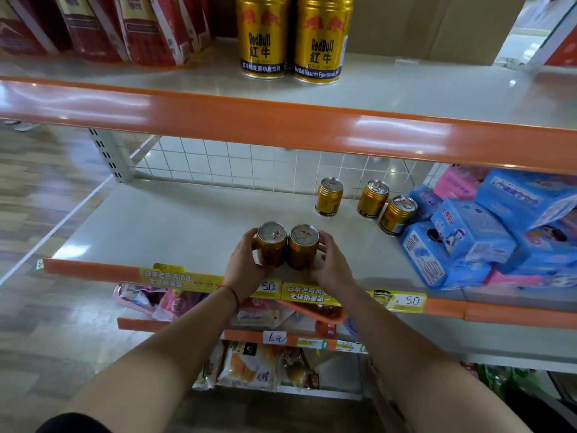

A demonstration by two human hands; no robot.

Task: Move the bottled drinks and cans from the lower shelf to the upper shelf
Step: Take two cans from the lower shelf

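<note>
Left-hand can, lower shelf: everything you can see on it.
The left-hand can is a gold metal drink can with a silver lid and pull tab, label blurred. It is roughly upright near the front edge of the lower shelf; whether it is lifted cannot be told. The left hand grips its left side. Its right side touches the second can, which the right hand holds.

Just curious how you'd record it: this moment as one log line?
left hand: grips left can | right hand: grips right can | lower shelf: three cans loose | upper shelf: two cans
</note>
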